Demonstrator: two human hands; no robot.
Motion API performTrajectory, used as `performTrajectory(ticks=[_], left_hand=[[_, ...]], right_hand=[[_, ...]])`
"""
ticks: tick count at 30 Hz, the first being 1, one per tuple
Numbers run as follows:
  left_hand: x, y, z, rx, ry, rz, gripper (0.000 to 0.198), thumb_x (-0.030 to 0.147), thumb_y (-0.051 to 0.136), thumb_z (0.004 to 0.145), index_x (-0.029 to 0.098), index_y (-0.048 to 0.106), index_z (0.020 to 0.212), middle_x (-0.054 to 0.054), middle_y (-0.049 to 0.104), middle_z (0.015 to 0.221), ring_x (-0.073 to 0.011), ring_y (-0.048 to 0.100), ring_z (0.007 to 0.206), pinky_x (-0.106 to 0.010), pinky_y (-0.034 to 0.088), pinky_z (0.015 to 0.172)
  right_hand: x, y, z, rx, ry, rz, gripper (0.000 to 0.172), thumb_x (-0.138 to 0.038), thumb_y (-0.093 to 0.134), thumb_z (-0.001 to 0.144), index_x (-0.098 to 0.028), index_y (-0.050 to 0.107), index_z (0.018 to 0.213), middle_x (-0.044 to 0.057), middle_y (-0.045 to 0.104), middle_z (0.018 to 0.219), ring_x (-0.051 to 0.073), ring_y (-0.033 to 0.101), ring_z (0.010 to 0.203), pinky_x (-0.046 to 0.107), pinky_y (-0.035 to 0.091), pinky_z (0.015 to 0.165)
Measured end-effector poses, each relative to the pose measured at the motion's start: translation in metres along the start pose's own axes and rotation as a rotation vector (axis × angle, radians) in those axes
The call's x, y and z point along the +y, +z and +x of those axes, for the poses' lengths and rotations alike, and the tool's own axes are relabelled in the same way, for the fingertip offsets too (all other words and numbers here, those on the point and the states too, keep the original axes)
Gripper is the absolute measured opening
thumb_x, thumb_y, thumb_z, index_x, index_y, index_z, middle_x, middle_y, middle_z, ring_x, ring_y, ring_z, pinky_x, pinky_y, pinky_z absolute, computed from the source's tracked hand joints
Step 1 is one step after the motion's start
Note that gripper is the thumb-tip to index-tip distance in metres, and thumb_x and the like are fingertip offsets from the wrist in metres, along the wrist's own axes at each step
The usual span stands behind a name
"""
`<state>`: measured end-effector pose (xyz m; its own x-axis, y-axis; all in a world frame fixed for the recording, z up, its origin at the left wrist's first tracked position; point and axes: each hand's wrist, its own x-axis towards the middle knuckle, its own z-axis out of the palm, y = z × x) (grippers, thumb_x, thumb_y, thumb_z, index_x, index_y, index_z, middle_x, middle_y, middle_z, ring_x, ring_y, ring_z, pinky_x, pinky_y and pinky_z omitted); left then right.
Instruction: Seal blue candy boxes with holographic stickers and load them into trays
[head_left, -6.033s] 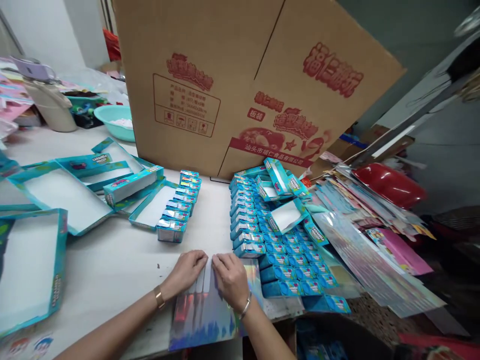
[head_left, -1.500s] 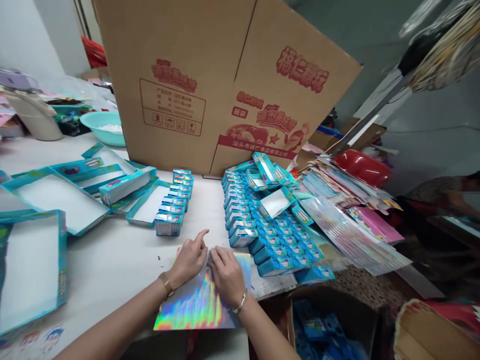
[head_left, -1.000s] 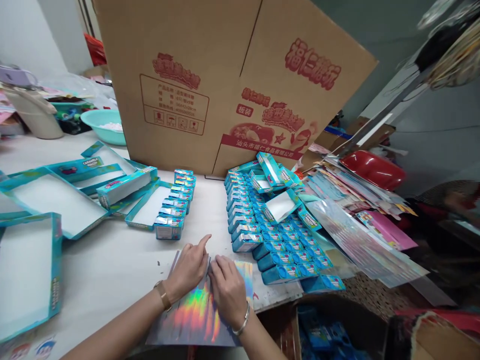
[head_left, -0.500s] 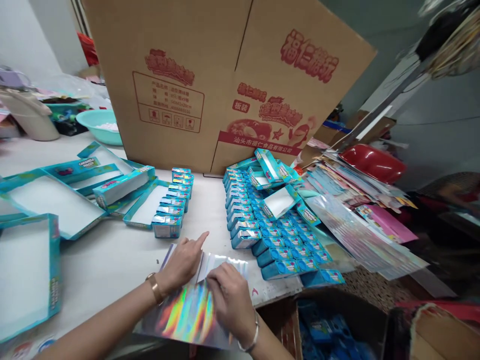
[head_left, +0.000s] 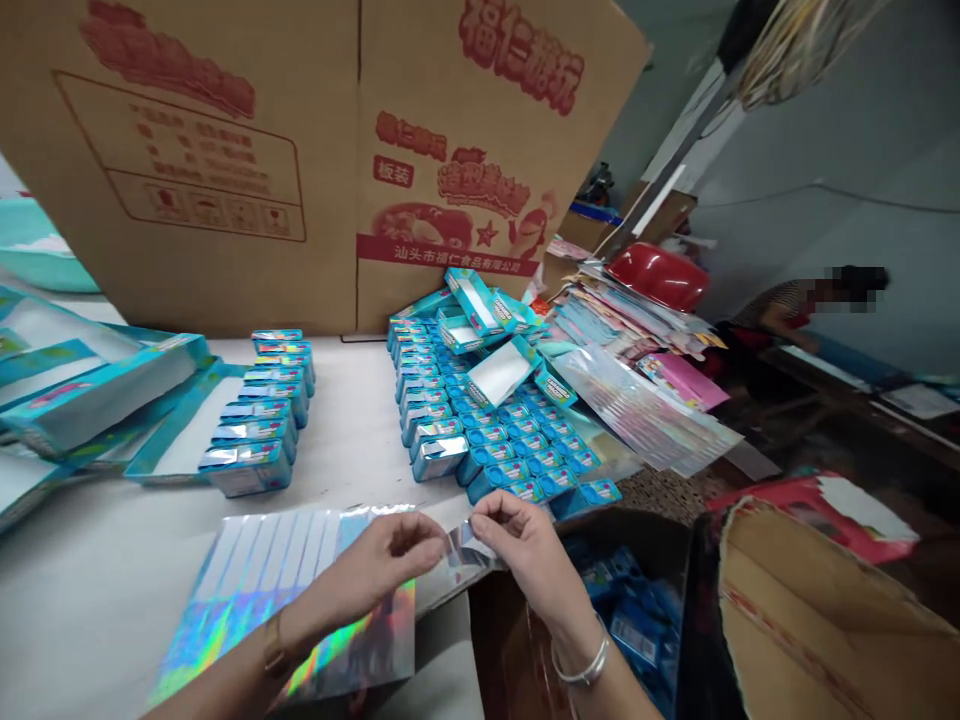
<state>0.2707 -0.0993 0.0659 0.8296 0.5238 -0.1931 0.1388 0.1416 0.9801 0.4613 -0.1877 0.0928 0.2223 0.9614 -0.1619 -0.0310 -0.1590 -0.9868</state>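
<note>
Between my hands is a small, shiny, see-through sticker strip [head_left: 460, 552], stretched over the table's front edge. My left hand [head_left: 379, 560] pinches its left end between thumb and fingers. The other end is in the closed fingertips of my right hand [head_left: 529, 550]. Under my left wrist lies a holographic sticker sheet [head_left: 225, 610] with pale strips along its upper part. Beyond it stands a short row of blue packs [head_left: 251, 470] with shiny seals on top. A larger block of similar packs [head_left: 440, 455] stands in rows beyond my right hand.
Open blue display trays [head_left: 169, 440] are heaped at left, and some smaller ones [head_left: 499, 375] lie on the packs. A large carton [head_left: 322, 280] stands behind. At lower right are a bin of blue packs [head_left: 637, 635] and an open cardboard box [head_left: 832, 620]. A person [head_left: 780, 300] sits far right.
Both hands have moved right, off the sheet, with the sticker strip now held between them. My left hand's pointing finger has closed into a pinch. The view has turned to the right.
</note>
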Motion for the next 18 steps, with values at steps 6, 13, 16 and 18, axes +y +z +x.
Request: performTrajectory(ticks=[6, 13, 16, 18], left_hand=[[-0.013, 0.037, 0.043, 0.017, 0.018, 0.069, 0.036, 0.045, 0.053, 0.091, 0.016, 0.056, 0.070, 0.003, 0.052, 0.063, -0.0122, 0.046, 0.061, -0.025, 0.034, 0.060], [-0.006, 0.047, 0.079, 0.204, 0.100, 0.651, 0.030, 0.036, 0.043, 0.098, 0.020, 0.056, 0.076, -0.001, 0.062, 0.071, -0.0171, 0.057, 0.068, -0.028, 0.029, 0.063], [-0.005, 0.047, 0.091, 0.214, 0.090, 0.744, 0.027, 0.033, 0.043, 0.098, 0.021, 0.057, 0.079, -0.002, 0.065, 0.074, -0.0189, 0.059, 0.072, -0.028, 0.028, 0.063], [-0.006, 0.046, 0.097, 0.203, 0.083, 0.764, 0.026, 0.033, 0.043, 0.098, 0.021, 0.056, 0.079, -0.002, 0.065, 0.076, -0.0188, 0.060, 0.073, -0.028, 0.028, 0.063]], right_hand=[[0.016, -0.036, -0.015, 0.268, -0.091, -0.369, 0.027, -0.044, 0.058, 0.091, -0.020, 0.061, 0.079, -0.002, 0.053, 0.069, 0.013, 0.045, 0.062, 0.025, 0.036, 0.059], [0.025, -0.062, 0.007, 0.423, -0.140, -0.716, 0.021, -0.035, 0.051, 0.093, -0.022, 0.063, 0.080, 0.000, 0.064, 0.080, 0.017, 0.058, 0.076, 0.026, 0.040, 0.073], [0.031, -0.069, 0.018, 0.449, -0.125, -0.767, 0.021, -0.034, 0.050, 0.092, -0.022, 0.063, 0.080, 0.000, 0.066, 0.080, 0.017, 0.059, 0.077, 0.026, 0.039, 0.072], [0.035, -0.072, 0.022, 0.456, -0.114, -0.778, 0.021, -0.034, 0.050, 0.092, -0.022, 0.063, 0.080, 0.000, 0.066, 0.081, 0.017, 0.059, 0.077, 0.026, 0.039, 0.071]])
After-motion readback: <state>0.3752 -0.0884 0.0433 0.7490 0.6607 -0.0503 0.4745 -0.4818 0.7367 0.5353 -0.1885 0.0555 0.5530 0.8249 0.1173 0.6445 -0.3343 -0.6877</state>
